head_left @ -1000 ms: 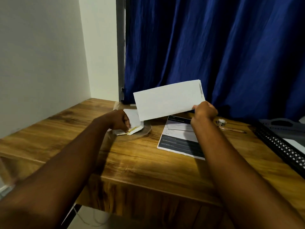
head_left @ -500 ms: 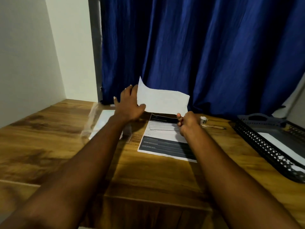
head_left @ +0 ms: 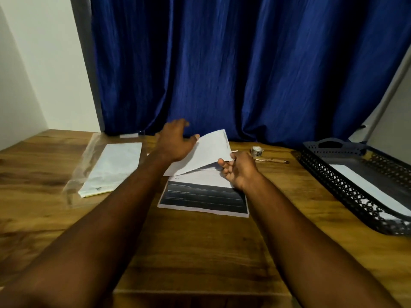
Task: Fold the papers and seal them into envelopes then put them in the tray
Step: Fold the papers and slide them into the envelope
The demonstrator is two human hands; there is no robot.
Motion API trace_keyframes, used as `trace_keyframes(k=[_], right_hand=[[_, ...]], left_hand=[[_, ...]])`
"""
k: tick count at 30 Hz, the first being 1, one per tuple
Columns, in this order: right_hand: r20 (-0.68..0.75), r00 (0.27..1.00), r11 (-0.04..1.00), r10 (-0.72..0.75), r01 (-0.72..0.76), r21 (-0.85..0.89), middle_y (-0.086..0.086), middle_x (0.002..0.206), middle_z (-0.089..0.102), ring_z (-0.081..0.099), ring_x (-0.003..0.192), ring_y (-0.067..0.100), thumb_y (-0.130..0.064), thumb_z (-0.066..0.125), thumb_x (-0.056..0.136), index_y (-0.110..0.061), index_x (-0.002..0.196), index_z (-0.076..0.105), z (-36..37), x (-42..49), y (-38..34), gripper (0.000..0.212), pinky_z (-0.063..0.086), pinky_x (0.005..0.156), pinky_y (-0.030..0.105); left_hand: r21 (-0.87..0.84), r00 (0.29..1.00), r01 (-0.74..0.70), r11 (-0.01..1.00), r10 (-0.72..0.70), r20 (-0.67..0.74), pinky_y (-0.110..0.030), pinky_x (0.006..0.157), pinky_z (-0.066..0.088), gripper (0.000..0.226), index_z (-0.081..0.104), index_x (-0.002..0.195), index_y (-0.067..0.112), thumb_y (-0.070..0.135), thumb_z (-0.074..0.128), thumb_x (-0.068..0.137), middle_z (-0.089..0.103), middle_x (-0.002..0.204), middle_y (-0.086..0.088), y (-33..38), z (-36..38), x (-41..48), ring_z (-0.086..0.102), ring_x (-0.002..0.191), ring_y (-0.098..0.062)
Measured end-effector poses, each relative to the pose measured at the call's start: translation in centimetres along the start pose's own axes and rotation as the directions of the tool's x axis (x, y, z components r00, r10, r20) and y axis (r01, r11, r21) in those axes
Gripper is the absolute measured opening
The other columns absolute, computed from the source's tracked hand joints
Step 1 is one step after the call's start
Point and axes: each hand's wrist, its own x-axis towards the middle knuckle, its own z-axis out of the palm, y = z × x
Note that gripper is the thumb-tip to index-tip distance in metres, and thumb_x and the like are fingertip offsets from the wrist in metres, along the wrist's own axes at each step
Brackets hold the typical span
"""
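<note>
Envelope (head_left: 209, 152): tilted, just above the paper (head_left: 204, 196).
Left hand (head_left: 175, 141): fingers spread, touching the envelope's left edge.
Right hand (head_left: 239, 171): pinching the envelope's right corner.
Tray (head_left: 343, 194): at right, white sheet (head_left: 367, 187) inside.

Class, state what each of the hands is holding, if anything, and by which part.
Right hand pinches the envelope by its lower right corner. Left hand, fingers spread, rests on its left end; no clear grip.
</note>
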Motion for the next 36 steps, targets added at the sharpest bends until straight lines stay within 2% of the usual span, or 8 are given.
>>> trace_keyframes(k=[3, 5, 11, 15, 19, 28, 32, 36], right_hand=[[0.102, 0.993, 0.998, 0.055, -0.055, -0.011, 0.013, 0.071, 0.07, 0.061, 0.051, 0.013, -0.015, 0.039, 0.106, -0.007, 0.116, 0.058, 0.2, 0.5, -0.1, 0.023, 0.039, 0.049, 0.02], [0.142, 0.988, 0.997, 0.063, -0.057, -0.045, 0.01, 0.063, 0.069, 0.059, 0.048, 0.012, -0.016, 0.039, 0.105, -0.008, 0.105, 0.059, 0.1, 0.5, -0.4, 0.022, 0.038, 0.043, 0.018], [0.143, 0.976, 0.907, -0.167, 0.209, -0.365, 0.006, 0.072, 0.07, 0.062, 0.058, 0.018, -0.041, 0.049, 0.109, -0.012, 0.107, 0.064, -0.1, -0.2, -0.9, 0.032, 0.041, 0.046, 0.025], [0.206, 0.876, 0.584, -0.436, 0.449, -0.676, -0.001, 0.105, 0.071, 0.068, 0.085, 0.014, -0.056, 0.077, 0.091, -0.022, 0.114, 0.063, 0.2, 0.4, -0.2, 0.043, 0.062, 0.07, 0.034], [0.326, 0.766, 0.171, -0.554, 0.488, -0.856, -0.004, 0.099, 0.069, 0.067, 0.086, 0.015, -0.04, 0.077, 0.093, -0.028, 0.121, 0.058, 0.3, 0.9, 1.4, 0.036, 0.06, 0.076, 0.038], [0.309, 0.779, 0.221, -0.545, 0.489, -0.844, -0.004, 0.097, 0.067, 0.064, 0.079, 0.011, -0.016, 0.069, 0.1, -0.032, 0.125, 0.052, -1.1, 0.4, 1.2, 0.034, 0.049, 0.062, 0.026], [0.344, 0.716, 0.107, -0.607, 0.503, -0.858, -0.008, 0.092, 0.067, 0.065, 0.084, 0.013, -0.015, 0.075, 0.092, -0.028, 0.11, 0.064, -2.1, 1.2, 1.0, 0.025, 0.061, 0.075, 0.039], [0.431, 0.658, -0.038, -0.617, 0.522, -0.852, 0.0, 0.112, 0.07, 0.064, 0.102, 0.019, -0.022, 0.074, 0.095, -0.021, 0.116, 0.067, -1.5, 1.9, -0.5, 0.023, 0.052, 0.083, 0.032]], left_hand=[[0.033, 0.969, 0.047, 0.998, -0.053, 0.242, -0.057, 0.121, 0.03, 0.062, 0.043, 0.154, 0.02, 0.057, 0.044, 0.104, 0.048, 0.158, -0.012, 0.6, 2.3, 0.6, 0.043, 0.145, -0.037], [0.09, 0.942, 0.06, 0.994, -0.086, 0.323, -0.06, 0.124, 0.022, 0.057, 0.038, 0.157, 0.026, 0.056, 0.036, 0.109, 0.043, 0.163, -0.01, 0.6, 3.5, 1.2, 0.04, 0.149, -0.036], [0.049, 0.988, 0.09, 0.995, -0.096, 0.121, -0.057, 0.114, 0.039, 0.046, 0.061, 0.132, 0.022, 0.055, 0.05, 0.102, 0.062, 0.141, -0.008, -0.3, 5.2, 0.7, 0.054, 0.13, -0.031], [0.061, 0.995, 0.051, 0.997, -0.056, 0.078, -0.057, 0.111, 0.04, 0.053, 0.062, 0.13, 0.021, 0.063, 0.055, 0.098, 0.065, 0.136, -0.005, -0.5, 5.1, -0.2, 0.056, 0.129, -0.029], [0.066, 0.998, 0.036, 0.997, -0.039, 0.039, -0.055, 0.113, 0.04, 0.058, 0.061, 0.133, 0.022, 0.067, 0.058, 0.096, 0.065, 0.137, -0.003, -0.4, 4.5, -0.8, 0.056, 0.129, -0.027], [0.153, 0.994, 0.052, 0.987, -0.066, 0.087, -0.054, 0.116, 0.036, 0.085, 0.061, 0.138, 0.022, 0.088, 0.045, 0.087, 0.062, 0.145, -0.001, -0.2, 3.4, -2.3, 0.053, 0.135, -0.027], [0.186, 0.994, 0.073, 0.98, -0.085, 0.061, -0.054, 0.114, 0.037, 0.091, 0.065, 0.131, 0.021, 0.094, 0.044, 0.081, 0.066, 0.138, -0.001, -0.3, 3.3, -2.4, 0.056, 0.13, -0.027], [0.267, 0.987, 0.105, 0.958, -0.134, 0.091, -0.056, 0.119, 0.03, 0.096, 0.064, 0.136, 0.025, 0.098, 0.039, 0.079, 0.064, 0.145, 0.0, -1.2, 3.2, -2.0, 0.052, 0.137, -0.029]])
